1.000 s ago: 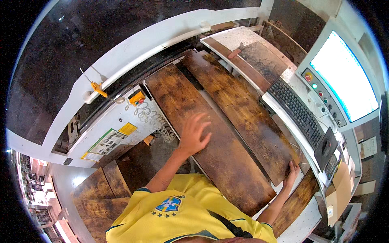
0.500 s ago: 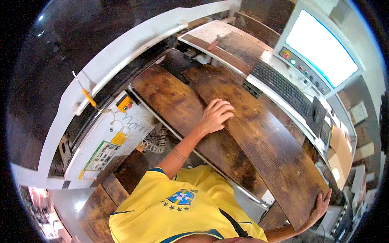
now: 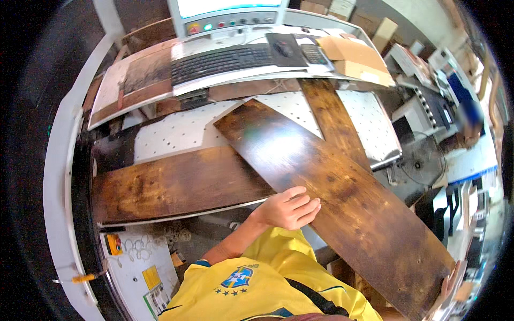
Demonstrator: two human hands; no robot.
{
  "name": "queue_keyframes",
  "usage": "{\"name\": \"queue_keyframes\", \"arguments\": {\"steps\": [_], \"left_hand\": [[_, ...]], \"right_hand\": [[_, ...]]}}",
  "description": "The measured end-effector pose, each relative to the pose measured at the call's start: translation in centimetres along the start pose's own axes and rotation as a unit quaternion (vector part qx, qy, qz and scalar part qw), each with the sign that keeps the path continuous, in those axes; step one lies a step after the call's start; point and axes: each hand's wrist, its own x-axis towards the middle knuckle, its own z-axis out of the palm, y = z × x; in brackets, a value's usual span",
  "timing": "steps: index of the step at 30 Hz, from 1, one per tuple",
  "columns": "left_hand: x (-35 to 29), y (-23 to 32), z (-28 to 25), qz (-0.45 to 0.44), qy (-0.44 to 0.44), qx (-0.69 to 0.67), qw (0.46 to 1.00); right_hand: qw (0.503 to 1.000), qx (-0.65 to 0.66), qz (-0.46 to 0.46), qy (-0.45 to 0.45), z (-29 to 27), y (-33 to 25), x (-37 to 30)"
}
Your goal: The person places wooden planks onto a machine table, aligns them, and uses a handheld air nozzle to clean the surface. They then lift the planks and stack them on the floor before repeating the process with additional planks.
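A long brown wood-grain board (image 3: 342, 203) slants from the middle of the worktable down to the lower right. My left hand (image 3: 290, 208) is closed on its near long edge, fingers curled over the top face. At the board's right end my right hand (image 3: 453, 283) grips the edge, partly hidden by the board. Under its left part lies a second brown board (image 3: 176, 184) along the table's front edge. Beyond it, a third board (image 3: 334, 120) lies crosswise on the white perforated tabletop (image 3: 171, 136).
A keyboard (image 3: 222, 63), a mouse (image 3: 284, 48) and an opened cardboard box (image 3: 358, 59) rest on the shelf behind, under a control panel with a screen (image 3: 230, 10). To the left stands a machine frame (image 3: 59, 176). Another person (image 3: 470, 125) is at the far right.
My view has turned to the right. The held board has swung out and away from the table to the lower right, both hands still on it. More perforated tabletop and the crosswise board now show.
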Motion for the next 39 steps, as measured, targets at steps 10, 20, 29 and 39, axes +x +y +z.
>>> {"name": "queue_keyframes", "arguments": {"steps": [10, 20, 29, 39], "left_hand": [[5.1, -2.5, 17.0, 0.032, -0.105, -0.116, 0.987], [4.6, -7.9, 27.5, -0.117, -0.381, 0.046, 0.916], [2.3, -3.4, 19.7, -0.289, -0.290, -0.166, 0.897], [-3.8, 0.6, 7.8, -0.495, -0.170, -0.010, 0.852]], "right_hand": [[0.996, 0.021, 0.061, 0.055, 1.3, 20.0, -7.0], [0.953, 0.211, 0.207, -0.066, 21.6, 30.1, -4.5], [0.928, -0.089, 0.200, -0.302, 29.3, 33.7, 4.5], [0.960, -0.204, -0.177, -0.068, 40.5, 25.3, 15.1]]}}
